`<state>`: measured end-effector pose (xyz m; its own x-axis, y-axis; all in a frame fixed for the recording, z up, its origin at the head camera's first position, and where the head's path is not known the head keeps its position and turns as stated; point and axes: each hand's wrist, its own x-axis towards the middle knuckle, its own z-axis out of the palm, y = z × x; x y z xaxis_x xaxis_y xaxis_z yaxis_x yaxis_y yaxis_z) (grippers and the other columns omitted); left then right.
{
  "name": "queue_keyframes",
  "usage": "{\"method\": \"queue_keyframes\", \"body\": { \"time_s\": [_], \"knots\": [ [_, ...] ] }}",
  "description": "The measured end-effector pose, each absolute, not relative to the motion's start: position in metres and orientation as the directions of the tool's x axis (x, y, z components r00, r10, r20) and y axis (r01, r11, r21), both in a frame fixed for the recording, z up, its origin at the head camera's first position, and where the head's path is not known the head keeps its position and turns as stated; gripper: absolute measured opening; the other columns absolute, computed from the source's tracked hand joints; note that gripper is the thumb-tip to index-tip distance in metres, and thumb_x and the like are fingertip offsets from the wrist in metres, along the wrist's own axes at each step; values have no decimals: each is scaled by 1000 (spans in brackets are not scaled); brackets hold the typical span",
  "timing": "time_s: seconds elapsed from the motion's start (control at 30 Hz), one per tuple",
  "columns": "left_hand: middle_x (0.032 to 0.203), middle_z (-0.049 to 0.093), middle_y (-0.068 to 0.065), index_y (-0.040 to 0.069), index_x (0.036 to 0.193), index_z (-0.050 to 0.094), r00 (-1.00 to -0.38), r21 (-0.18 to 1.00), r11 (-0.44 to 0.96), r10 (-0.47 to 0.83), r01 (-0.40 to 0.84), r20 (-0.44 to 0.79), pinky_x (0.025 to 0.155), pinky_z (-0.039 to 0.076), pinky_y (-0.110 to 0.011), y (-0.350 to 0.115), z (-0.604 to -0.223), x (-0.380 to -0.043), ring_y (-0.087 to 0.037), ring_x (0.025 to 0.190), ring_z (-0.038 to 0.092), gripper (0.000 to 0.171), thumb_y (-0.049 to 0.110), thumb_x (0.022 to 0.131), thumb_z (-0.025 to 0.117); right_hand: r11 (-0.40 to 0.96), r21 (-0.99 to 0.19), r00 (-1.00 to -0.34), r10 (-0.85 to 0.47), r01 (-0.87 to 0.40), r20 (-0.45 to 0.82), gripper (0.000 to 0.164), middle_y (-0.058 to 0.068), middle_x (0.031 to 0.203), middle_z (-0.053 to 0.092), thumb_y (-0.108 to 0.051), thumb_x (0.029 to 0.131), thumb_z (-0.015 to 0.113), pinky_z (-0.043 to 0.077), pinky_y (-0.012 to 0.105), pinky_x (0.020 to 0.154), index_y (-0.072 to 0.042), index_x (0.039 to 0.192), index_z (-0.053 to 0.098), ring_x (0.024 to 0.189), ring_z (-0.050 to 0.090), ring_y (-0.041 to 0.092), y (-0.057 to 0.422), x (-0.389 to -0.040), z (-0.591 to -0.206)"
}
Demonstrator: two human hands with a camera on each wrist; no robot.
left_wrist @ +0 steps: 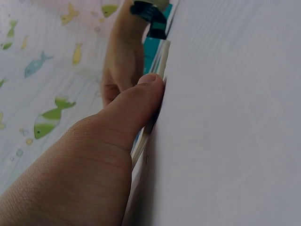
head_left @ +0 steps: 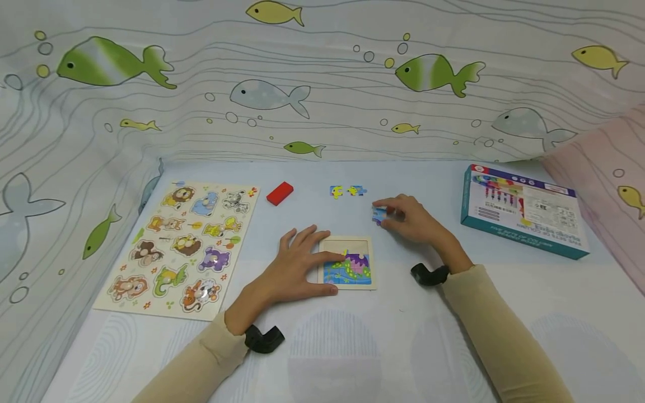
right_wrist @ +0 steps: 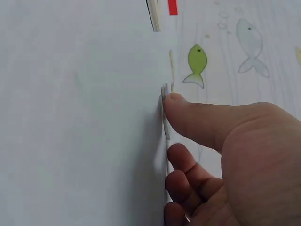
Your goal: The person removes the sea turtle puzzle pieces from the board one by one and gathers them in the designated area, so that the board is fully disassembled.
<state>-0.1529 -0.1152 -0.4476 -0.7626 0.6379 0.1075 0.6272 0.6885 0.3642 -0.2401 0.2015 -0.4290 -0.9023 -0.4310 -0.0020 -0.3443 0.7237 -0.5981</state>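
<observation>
A small wooden puzzle tray (head_left: 374, 280) lies flat, with purple, green and blue jigsaw pieces (head_left: 355, 268) in its lower part and bare board along its top. My left hand (head_left: 292, 268) rests spread over the tray's left side. Its index finger lies on the pieces, and the thumb (left_wrist: 136, 101) presses the near edge in the left wrist view. To the right of the tray, my right hand (head_left: 410, 221) pinches a blue jigsaw piece (head_left: 378, 215) between thumb and index finger, low at the table. Two loose jigsaw pieces, one yellow (head_left: 336, 192) and one yellow-blue (head_left: 357, 191), lie beyond the tray.
A large animal puzzle board (head_left: 196, 221) lies at the left. Beyond the left hand is a red block (head_left: 280, 193). A teal-edged flat box (head_left: 524, 210) lies at the right. A fish-patterned cloth (head_left: 347, 67) rises behind the table.
</observation>
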Motion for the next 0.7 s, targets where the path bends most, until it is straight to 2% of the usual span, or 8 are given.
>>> {"method": "queue_keyframes", "body": {
  "time_s": [0.13, 0.27, 0.43, 0.7],
  "knots": [
    [163, 36, -5, 47, 141, 57, -763, 370, 687, 638, 626, 106, 121, 9, -65, -116, -447, -153, -34, 157, 19, 62, 70, 83, 67, 744, -608, -929, -370, -277, -29, 56, 14, 122, 59, -23, 89, 79, 42, 45, 94, -14, 141, 60, 109, 48, 30, 201, -241, -432],
    [163, 36, -5, 47, 141, 57, -763, 373, 684, 637, 626, 111, 120, 9, -65, -117, -448, -153, -34, 157, 19, 62, 70, 84, 67, 762, -591, -939, -344, -264, -23, 49, 14, 122, 59, -30, 87, 81, 43, 47, 96, -11, 130, 66, 110, 49, 31, 196, -242, -434],
    [163, 36, -5, 47, 141, 57, -761, 381, 679, 638, 627, 117, 120, 9, -65, -118, -450, -153, -34, 157, 19, 62, 70, 83, 68, 770, -580, -945, -327, -264, -4, 40, 14, 115, 60, -27, 87, 81, 43, 45, 94, -12, 123, 70, 107, 50, 30, 192, -243, -434],
    [163, 36, -3, 48, 140, 56, -763, 373, 684, 636, 626, 114, 121, 9, -65, -117, -451, -154, -33, 156, 20, 62, 70, 83, 67, 784, -577, -945, -322, -229, -62, 39, 15, 114, 62, -26, 90, 78, 44, 43, 90, -13, 126, 69, 105, 50, 30, 192, -254, -427]
  ]
}}
